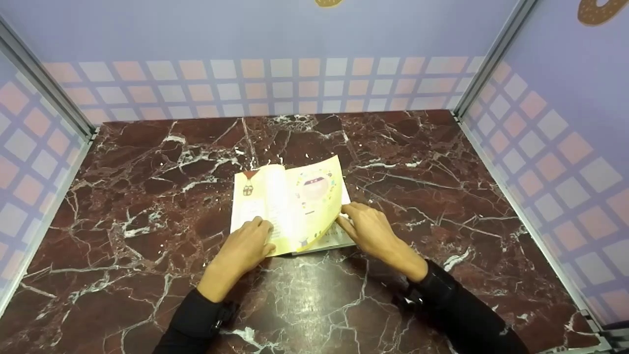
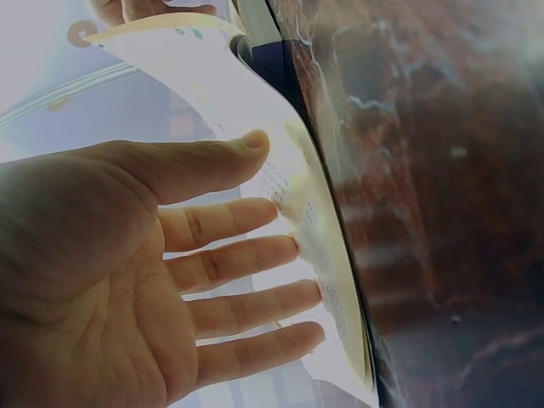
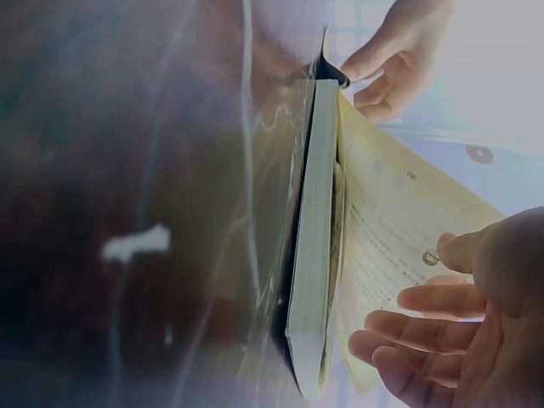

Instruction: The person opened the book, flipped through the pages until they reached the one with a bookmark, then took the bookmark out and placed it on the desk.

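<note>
An open book (image 1: 286, 196) with yellow illustrated pages lies on the marbled table. My left hand (image 1: 249, 242) rests at the lower part of its left side. In the left wrist view the fingers (image 2: 246, 302) of that hand are straight and spread, with fingertips against the printed page. A right-hand page (image 1: 322, 189) stands partly lifted and curved, showing a pink round drawing. At its outer edge is my right hand (image 1: 371, 228). From the right wrist view, the relaxed fingers (image 3: 425, 331) and thumb lie against the underside of the raised page (image 3: 391, 212).
The dark red table (image 1: 147, 275) has white veins and extends around the book. Pale purple panels with a checked band (image 1: 275, 86) enclose its back and sides. Metal posts (image 1: 491, 64) stand at the back corners. Black sleeves (image 1: 196, 314) cover both forearms.
</note>
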Motion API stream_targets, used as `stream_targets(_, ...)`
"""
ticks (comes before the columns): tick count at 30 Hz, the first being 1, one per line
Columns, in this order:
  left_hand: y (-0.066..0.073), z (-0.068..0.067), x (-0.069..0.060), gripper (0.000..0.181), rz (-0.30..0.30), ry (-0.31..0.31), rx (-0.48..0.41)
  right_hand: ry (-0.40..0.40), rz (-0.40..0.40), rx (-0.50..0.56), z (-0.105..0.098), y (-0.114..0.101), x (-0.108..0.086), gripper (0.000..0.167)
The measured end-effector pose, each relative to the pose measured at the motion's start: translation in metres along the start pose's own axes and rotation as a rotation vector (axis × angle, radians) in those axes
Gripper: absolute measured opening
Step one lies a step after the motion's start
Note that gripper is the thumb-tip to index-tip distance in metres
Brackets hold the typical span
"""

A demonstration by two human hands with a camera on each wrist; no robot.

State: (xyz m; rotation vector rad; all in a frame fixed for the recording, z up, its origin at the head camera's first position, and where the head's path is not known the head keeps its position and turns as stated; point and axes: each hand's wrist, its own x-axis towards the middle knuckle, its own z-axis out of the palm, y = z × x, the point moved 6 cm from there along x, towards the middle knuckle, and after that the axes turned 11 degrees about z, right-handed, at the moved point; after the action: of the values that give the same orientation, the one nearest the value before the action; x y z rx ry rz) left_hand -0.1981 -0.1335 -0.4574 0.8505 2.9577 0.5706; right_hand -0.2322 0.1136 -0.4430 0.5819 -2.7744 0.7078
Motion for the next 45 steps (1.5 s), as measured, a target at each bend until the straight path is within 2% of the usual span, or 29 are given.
stream_targets(6, 0.000, -0.001, -0.001, 0.030, 0.004, 0.003, 0.007, -0.021, -0.038, -0.004, 0.004, -0.010, 0.002, 0.020)
stream_targets(15, 0.000, -0.002, 0.000, 0.031, 0.001, -0.017, 0.005, -0.007, -0.077, -0.019, 0.005, -0.024, 0.005, 0.024)
stream_targets(26, -0.001, -0.007, -0.002, 0.029, 0.022, 0.016, 0.001, -0.074, -0.107, 0.004, 0.015, -0.039, 0.009, 0.025)
stream_targets(35, 0.002, -0.013, -0.002, 0.030, 0.028, 0.046, 0.009, -0.141, -0.122, 0.018, 0.024, -0.045, 0.006, 0.046)
stream_targets(45, 0.002, -0.021, -0.004, 0.015, 0.061, 0.059, 0.037, -0.186, -0.219, 0.053, 0.034, -0.054, 0.003, 0.054)
